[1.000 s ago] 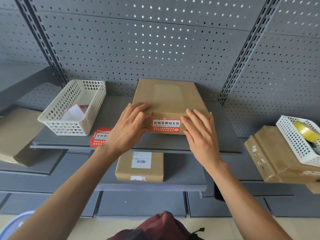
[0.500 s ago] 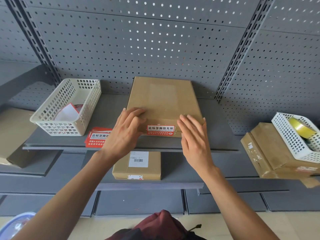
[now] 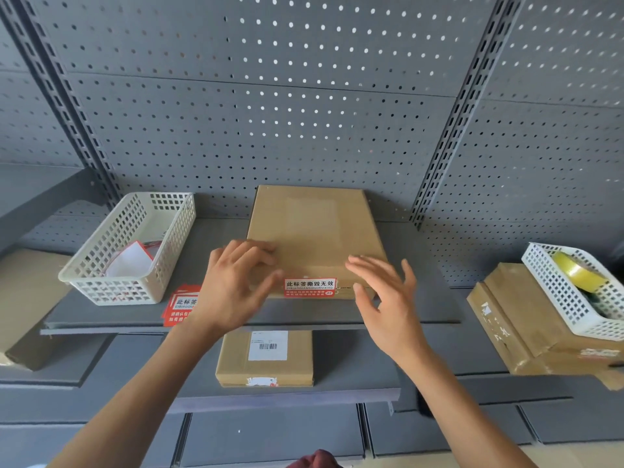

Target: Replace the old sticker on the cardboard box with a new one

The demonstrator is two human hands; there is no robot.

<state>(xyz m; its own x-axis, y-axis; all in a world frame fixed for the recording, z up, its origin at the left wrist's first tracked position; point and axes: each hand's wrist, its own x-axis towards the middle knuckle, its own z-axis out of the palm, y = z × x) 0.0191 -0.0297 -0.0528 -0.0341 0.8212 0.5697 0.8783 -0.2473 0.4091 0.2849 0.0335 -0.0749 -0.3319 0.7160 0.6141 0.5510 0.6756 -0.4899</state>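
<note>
A flat cardboard box (image 3: 314, 234) lies on the grey shelf (image 3: 415, 309), its far end against the pegboard. A red and white sticker (image 3: 310, 287) is stuck over the box's near edge. My left hand (image 3: 233, 285) hovers at the box's near left corner with curled fingers, holding nothing. On the other side, my right hand (image 3: 388, 298) is lifted off the near right corner with fingers spread. A stack of red stickers (image 3: 179, 305) lies on the shelf left of the box, partly hidden by my left wrist.
A white basket (image 3: 135, 248) with peeled scraps stands at the shelf's left. Another white basket (image 3: 580, 288) holding a yellow tape roll (image 3: 577, 271) rests on boxes at the right. A smaller labelled box (image 3: 265, 359) sits on the lower shelf.
Both hands have lifted off the box's near edge and drawn slightly back and apart. The sticker stays on the box. The view has tilted upward.
</note>
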